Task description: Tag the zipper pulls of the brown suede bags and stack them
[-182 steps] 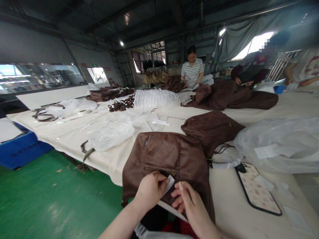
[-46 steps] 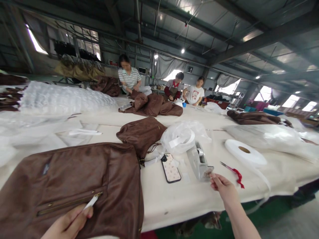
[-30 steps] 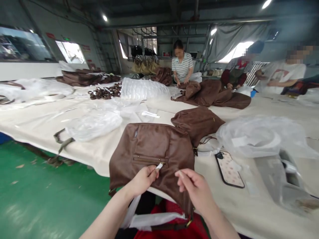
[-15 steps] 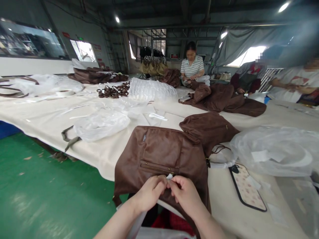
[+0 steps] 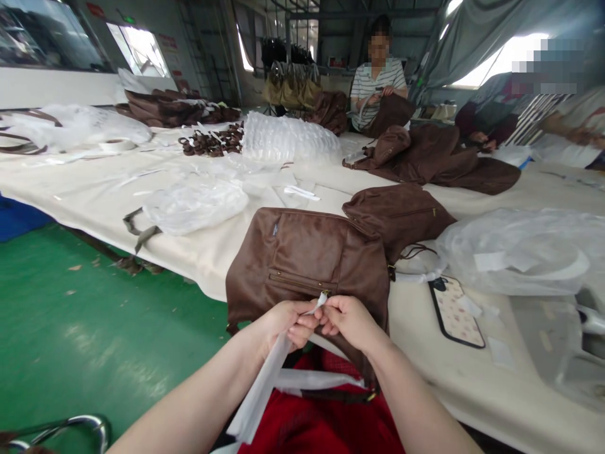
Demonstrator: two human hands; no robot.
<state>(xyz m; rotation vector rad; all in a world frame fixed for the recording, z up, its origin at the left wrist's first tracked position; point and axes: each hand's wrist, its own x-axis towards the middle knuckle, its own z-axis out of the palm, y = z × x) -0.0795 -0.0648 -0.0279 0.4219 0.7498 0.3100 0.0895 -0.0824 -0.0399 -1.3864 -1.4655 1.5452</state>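
A brown leather-look bag point(image 5: 307, 246) lies on the table's near edge, its zipped pocket facing up. Over its lower part my two hands meet at the zip's right end. My left hand point(image 5: 293, 321) is closed on a strip of thin white paper point(image 5: 265, 384), which hangs down from the palm toward my lap. My right hand point(image 5: 343, 318) pinches beside it, fingertips at the white twist point(image 5: 321, 299) by the zip pull. Whether the right fingers grip the paper or the pull is partly hidden. A second white strip point(image 5: 316, 379) lies across the bag's lower strap.
Right of the bag lie a phone in a patterned case point(image 5: 456, 312) and clear plastic bags point(image 5: 524, 252). Another brown bag point(image 5: 397, 217) touches the first. Farther back are bubble wrap point(image 5: 290, 139), brown straps point(image 5: 212, 139) and a brown bag pile point(image 5: 444, 157). Co-workers sit across the table.
My view has tilted down. The white paper strip now shows hanging from my left hand, and a white twist stands above the fingers. Across the table, a co-worker has lifted a brown bag.
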